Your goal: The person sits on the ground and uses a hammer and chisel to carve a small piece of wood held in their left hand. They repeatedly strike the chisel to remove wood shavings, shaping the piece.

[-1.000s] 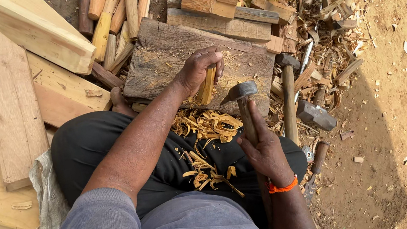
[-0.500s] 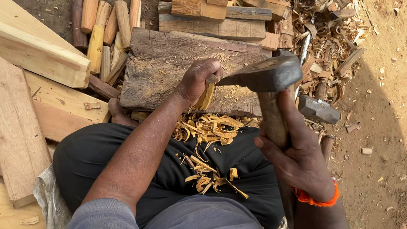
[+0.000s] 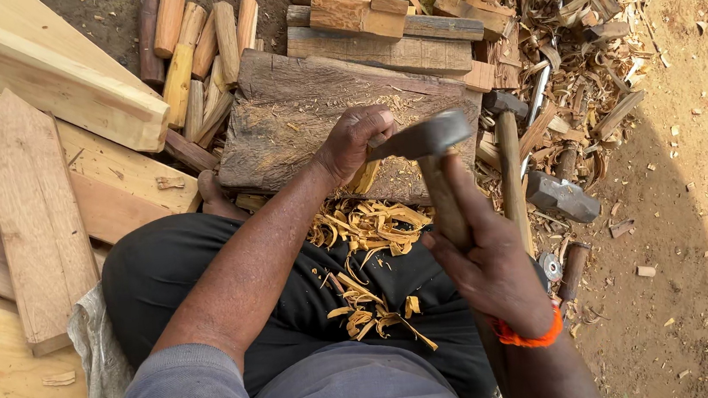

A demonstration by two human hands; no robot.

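My left hand [image 3: 353, 141] grips a small yellowish wooden piece [image 3: 366, 176], held upright against a dark, worn chopping block [image 3: 294, 118]. My right hand [image 3: 485, 260], with an orange band at the wrist, is closed on the wooden handle of an adze [image 3: 428, 138]. Its metal head sits right beside my left hand's fingers, at the top of the wooden piece. Yellow wood shavings [image 3: 368, 258] lie on my lap and below the block.
Pale planks [image 3: 35, 212] are stacked at the left. Several rounded wooden pegs [image 3: 196, 45] lie behind the block, and short boards [image 3: 372, 28] at the back. Hammers and metal tools [image 3: 557, 197] rest among shavings at the right, on bare dirt [image 3: 699, 192].
My right hand lifted the adze from beside my knee and swung it down. Its head now rests at the wooden piece next to my left hand.
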